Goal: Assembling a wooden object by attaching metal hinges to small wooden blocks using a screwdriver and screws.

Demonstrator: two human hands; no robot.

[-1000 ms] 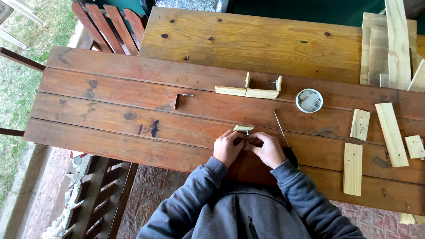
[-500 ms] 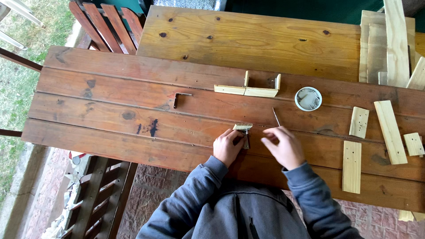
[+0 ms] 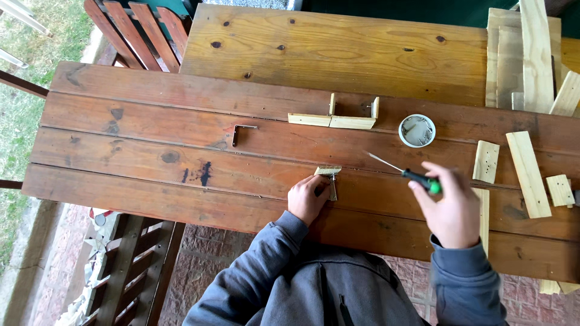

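- Head view showed my left hand [image 3: 309, 198] pressed down on a small wood block [image 3: 328, 171] with a metal bracket [image 3: 333, 188] on it, near the front edge of the red-brown table [image 3: 145, 139].
- My right hand [image 3: 452, 208] was closed tight around a green-handled screwdriver [image 3: 403, 170], held up off the table, its thin tip pointing left toward the block but well apart from it.
- My left fingers [image 3: 317, 184] sat just beside the bracket. I thought the sharp tip could slip and poke them, because they were so close.
- That block was little, and only one hand pinned it. It could have spun or slid if I pushed hard.
- A small screw could have rolled off, since the table planks had gaps between them. I could not see a screw there, so I could not tell.
- Near my right hand sat a round white tub [image 3: 417, 130] and some loose wood strips [image 3: 527, 174]. My sleeve could have knocked them.
- Another wood frame [image 3: 333, 120] and a spare bracket [image 3: 241, 131] lay farther back, safe from my hands.
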